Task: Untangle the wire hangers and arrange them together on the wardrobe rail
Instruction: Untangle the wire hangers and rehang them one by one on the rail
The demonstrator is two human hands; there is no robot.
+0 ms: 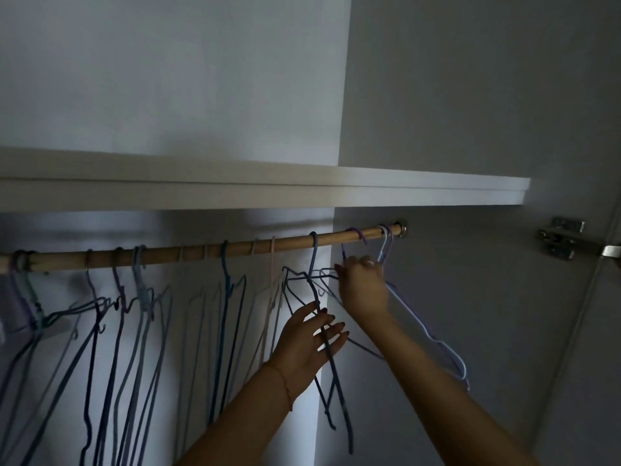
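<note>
Blue wire hangers hung in a snarl near the right end of the wooden rail, one dark blue hook over the rail, its frame dangling down and crossing others. Right hand was curled round the necks of a lilac hanger and its neighbours just under the rail, gripping them. Left hand was spread, fingers straight, pressed against the dangling blue frame, not clasping it. More hangers hung in loose clumps along the rail to the left, several crooked and interlocked. White shelf sat right above the rail; door hinge at far right. Likely step: freeing the blue one from the lilac bunch. Best done by steadying the bunch with the right hand, lifting the blue hook off, rotating the frame out, no yanking. Dim light, so exact crossings were hard to read.
</note>
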